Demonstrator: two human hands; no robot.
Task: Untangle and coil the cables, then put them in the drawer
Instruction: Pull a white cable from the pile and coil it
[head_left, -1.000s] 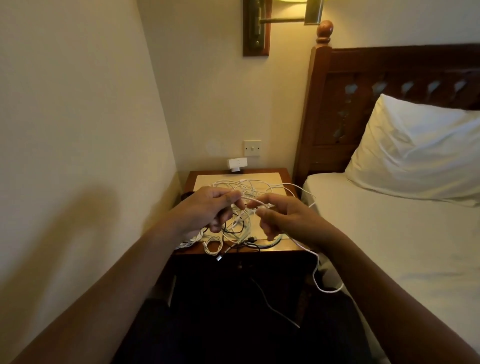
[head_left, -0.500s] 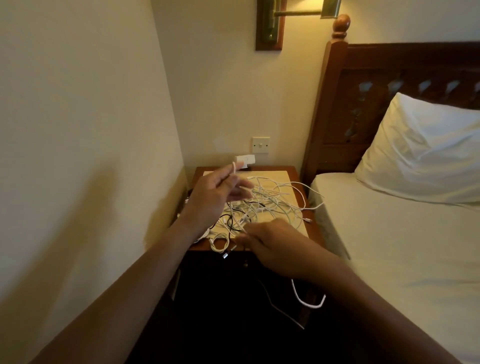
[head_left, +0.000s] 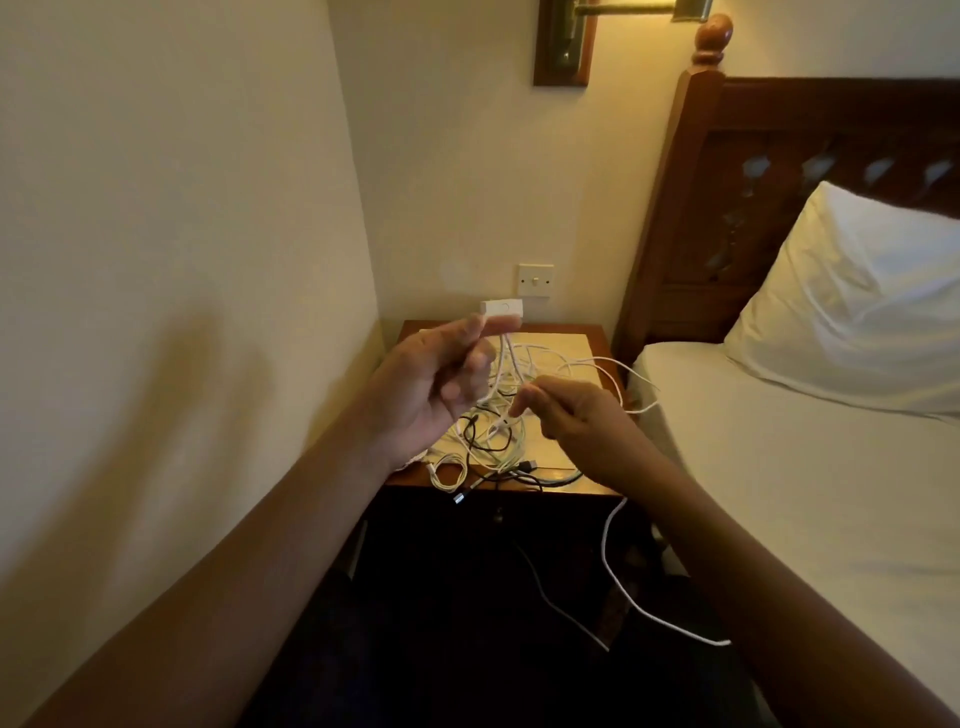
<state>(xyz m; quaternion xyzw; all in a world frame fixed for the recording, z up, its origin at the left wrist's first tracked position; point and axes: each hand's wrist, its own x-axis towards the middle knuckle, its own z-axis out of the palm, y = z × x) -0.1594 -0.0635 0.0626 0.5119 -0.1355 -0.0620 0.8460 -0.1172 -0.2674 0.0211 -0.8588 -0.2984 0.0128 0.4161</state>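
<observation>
Above the wooden nightstand (head_left: 582, 347), the left hand (head_left: 434, 387) holds a white cable (head_left: 511, 364) up out of the tangle of cables (head_left: 493, 441). The right hand (head_left: 571, 423) pinches it lower down. A white loop (head_left: 605, 551) dangles off the front edge, beside the bed (head_left: 779, 467).

A bedroom, seen at the bedside corner.
On the right, a bed with a carved dark wooden headboard (head_left: 810, 171), a plump white pillow (head_left: 857, 306) and a white-sheeted mattress (head_left: 805, 467). A small brown wooden bedside table (head_left: 596, 336) stands just beside it against the far wall, under a cream switch plate (head_left: 535, 280) and a brass wall lamp on a wooden plaque (head_left: 563, 41).
</observation>
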